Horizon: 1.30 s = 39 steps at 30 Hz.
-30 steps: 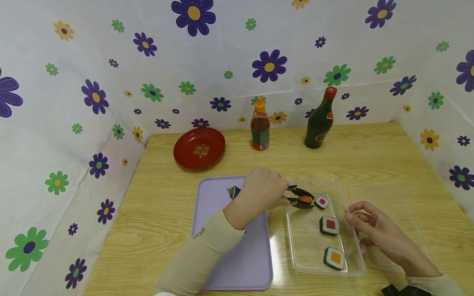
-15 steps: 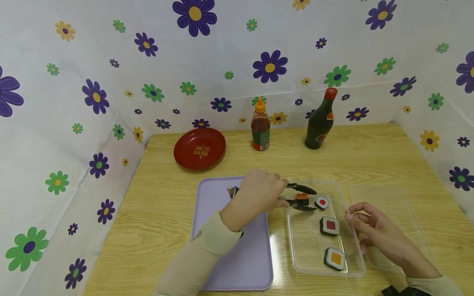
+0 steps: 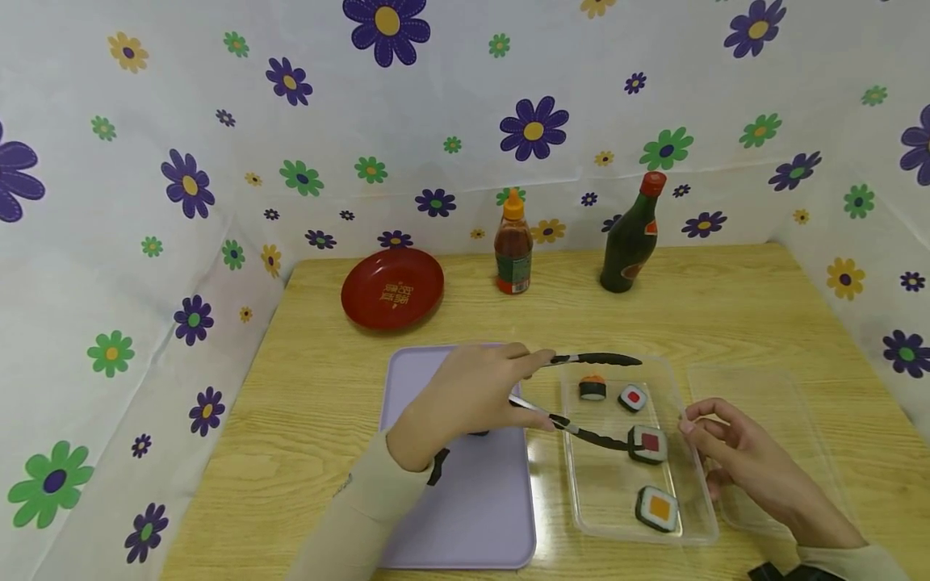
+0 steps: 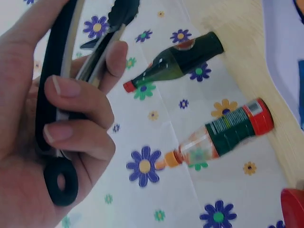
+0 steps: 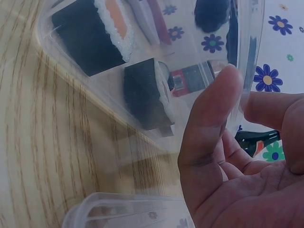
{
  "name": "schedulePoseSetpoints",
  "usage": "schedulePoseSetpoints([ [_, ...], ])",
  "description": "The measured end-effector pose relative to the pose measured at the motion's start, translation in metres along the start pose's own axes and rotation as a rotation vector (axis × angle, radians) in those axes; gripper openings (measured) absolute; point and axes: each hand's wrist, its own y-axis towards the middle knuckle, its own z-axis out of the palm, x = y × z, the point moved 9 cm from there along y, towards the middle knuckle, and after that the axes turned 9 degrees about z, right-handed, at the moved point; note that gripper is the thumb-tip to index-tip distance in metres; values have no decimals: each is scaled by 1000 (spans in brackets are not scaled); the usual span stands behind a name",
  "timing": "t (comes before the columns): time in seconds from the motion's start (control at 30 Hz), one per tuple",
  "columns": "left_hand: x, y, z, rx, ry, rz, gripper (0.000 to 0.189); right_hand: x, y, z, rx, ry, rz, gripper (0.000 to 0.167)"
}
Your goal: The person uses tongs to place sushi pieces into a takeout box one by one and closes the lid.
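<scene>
- counted: four sushi pieces [image 3: 657, 518] in one clear container [image 3: 603, 484]; one pair of tongs [image 3: 592, 436]; one sauce bottle [image 3: 513, 254]; one green bottle [image 3: 626, 242]; one red plate [image 3: 370, 294]; one lilac tray [image 3: 479, 524].
- sushi: one orange-topped piece [image 3: 592, 390], one small red-centred roll [image 3: 633, 398], two larger rolls; dark wrapping.
- left hand [image 3: 465, 395] grips the tongs, arms spread; from the head view, the orange-topped piece lies between them, touching neither.
- lower tip overlaps the dark-red-centred roll [image 3: 651, 445]; contact cannot be told.
- right hand [image 3: 744, 460] pinches the container's wall.
</scene>
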Motion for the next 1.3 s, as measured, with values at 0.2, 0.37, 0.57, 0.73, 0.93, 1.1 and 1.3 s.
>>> schedulePoseSetpoints([
  [0.2, 12, -26, -15, -84, -104, -11, 89, 0, 0, -1, 6, 17, -4, 15],
  [0.37, 29, -51, -17, -87, -250, -79, 90, -3, 0, -3, 1, 25, -4, 15],
  [0.57, 46, -91, -13, -105, -367, -133, 91, -3, -1, -1, 11, 38, -3, 15],
  [0.73, 62, -133, 1, -62, -416, -231, 95, -2, 0, 1, 15, 37, 1, 16],
  [0.93, 83, -184, 24, -47, -476, -368, 92, 0, 1, 2, 30, 31, 0, 15],
  [1.1, 95, -211, 36, -40, -508, -458, 88, 2, 1, 2, 37, 30, -5, 15],
  [1.3, 99, -222, 53, 4, -481, -484, 86, 3, 1, 4, 45, 33, -3, 15],
])
